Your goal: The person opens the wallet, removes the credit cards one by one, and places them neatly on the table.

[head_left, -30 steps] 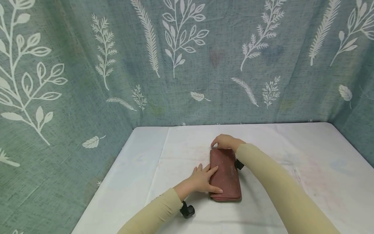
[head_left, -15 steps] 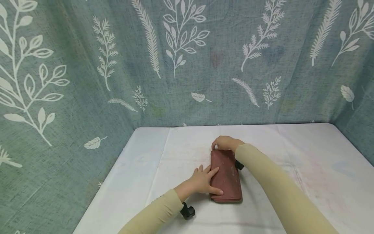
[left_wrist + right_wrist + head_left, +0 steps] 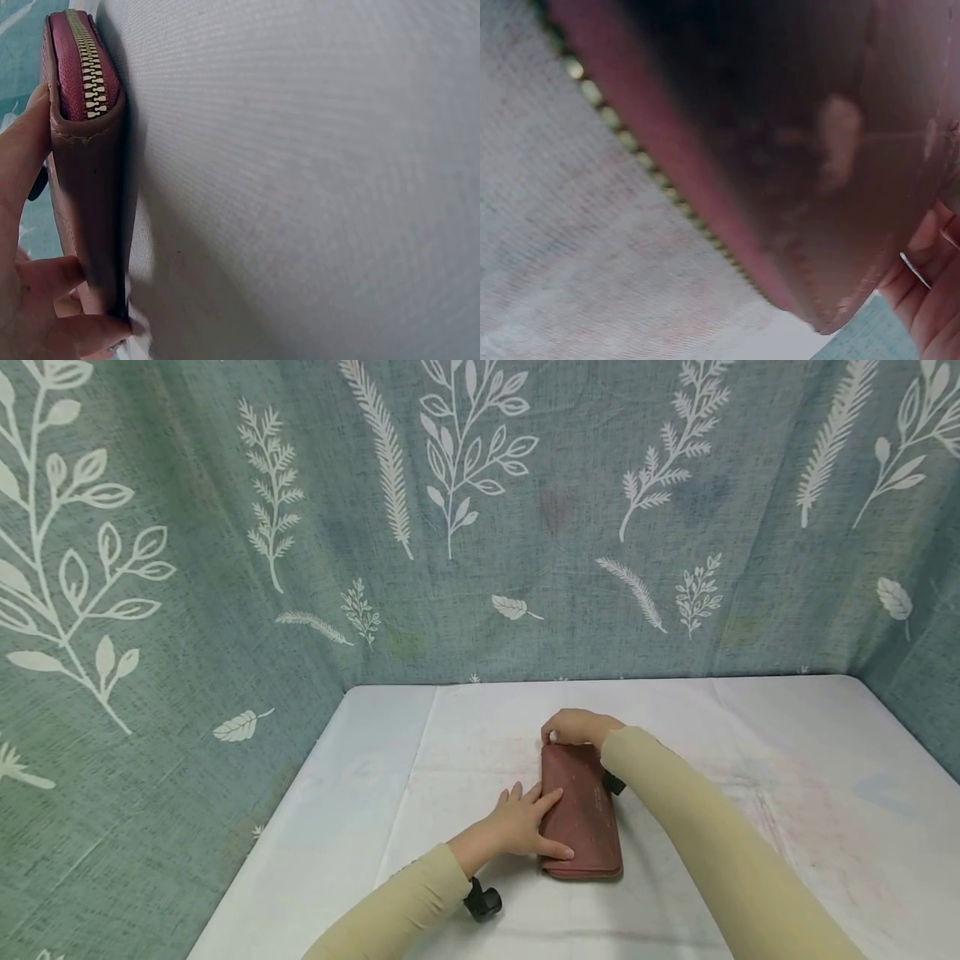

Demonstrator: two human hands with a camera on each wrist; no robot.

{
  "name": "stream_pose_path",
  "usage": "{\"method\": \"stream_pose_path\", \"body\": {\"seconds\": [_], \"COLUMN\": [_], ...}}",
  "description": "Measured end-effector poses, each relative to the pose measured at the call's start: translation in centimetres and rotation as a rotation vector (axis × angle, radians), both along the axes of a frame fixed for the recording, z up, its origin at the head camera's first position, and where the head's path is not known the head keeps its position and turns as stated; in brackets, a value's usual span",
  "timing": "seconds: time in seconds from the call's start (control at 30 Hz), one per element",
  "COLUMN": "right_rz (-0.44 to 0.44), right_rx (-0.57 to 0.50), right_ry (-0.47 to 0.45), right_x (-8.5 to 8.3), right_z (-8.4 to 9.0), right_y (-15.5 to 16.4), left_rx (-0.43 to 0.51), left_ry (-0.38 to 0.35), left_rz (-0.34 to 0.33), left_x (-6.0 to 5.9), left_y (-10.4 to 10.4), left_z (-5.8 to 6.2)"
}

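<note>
A reddish-brown zip wallet (image 3: 581, 814) lies flat on the white table (image 3: 787, 760), long side pointing away from me. My left hand (image 3: 525, 822) rests on its left edge, index finger and thumb lying straight on the top face. My right hand (image 3: 573, 727) is curled over the far end and pinches the wallet at its far left corner. In the left wrist view the wallet (image 3: 90, 195) shows its brass zipper (image 3: 90, 67), closed along that side, with my fingers (image 3: 45, 315) against it. The right wrist view is filled by the blurred wallet (image 3: 795, 150), with my fingertips (image 3: 930, 292) at its corner.
A green-grey curtain with white leaf print (image 3: 525, 527) walls in the table at the back and on both sides. A black wrist mount (image 3: 482, 902) hangs under my left sleeve, close to the tabletop. White cloth stretches to the right of the wallet.
</note>
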State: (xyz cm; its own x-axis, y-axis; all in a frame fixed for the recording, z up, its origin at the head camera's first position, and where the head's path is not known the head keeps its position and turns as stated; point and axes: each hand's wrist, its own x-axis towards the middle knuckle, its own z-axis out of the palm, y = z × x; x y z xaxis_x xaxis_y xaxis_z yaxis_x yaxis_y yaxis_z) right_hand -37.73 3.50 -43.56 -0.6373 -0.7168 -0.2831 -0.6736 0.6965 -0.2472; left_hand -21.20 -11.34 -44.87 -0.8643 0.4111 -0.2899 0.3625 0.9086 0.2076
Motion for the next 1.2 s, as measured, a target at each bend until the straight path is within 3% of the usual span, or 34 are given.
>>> {"method": "stream_pose_path", "body": {"seconds": [0.27, 0.43, 0.73, 0.9, 1.1, 1.2], "right_rz": [-0.084, -0.084, 0.053, 0.065, 0.025, 0.020], "right_rx": [0.016, 0.034, 0.017, -0.021, -0.064, -0.059], "right_ry": [-0.098, -0.113, 0.042, 0.091, 0.049, 0.072], "right_x": [0.1, 0.3, 0.2, -0.2, -0.7, -0.8], "right_z": [0.0, 0.3, 0.3, 0.2, 0.2, 0.1], "right_y": [-0.2, 0.0, 0.1, 0.2, 0.8, 1.2], "left_rx": [-0.013, -0.016, -0.026, -0.031, -0.032, -0.032], "left_ry": [0.015, 0.016, 0.028, 0.032, 0.039, 0.047], "left_rz": [-0.016, -0.009, -0.012, -0.020, -0.015, -0.016], "left_x": [0.0, -0.1, -0.3, -0.4, -0.5, -0.5], "left_y": [0.1, 0.2, 0.5, 0.6, 0.6, 0.7], "left_z": [0.0, 0.1, 0.1, 0.2, 0.2, 0.2]}}
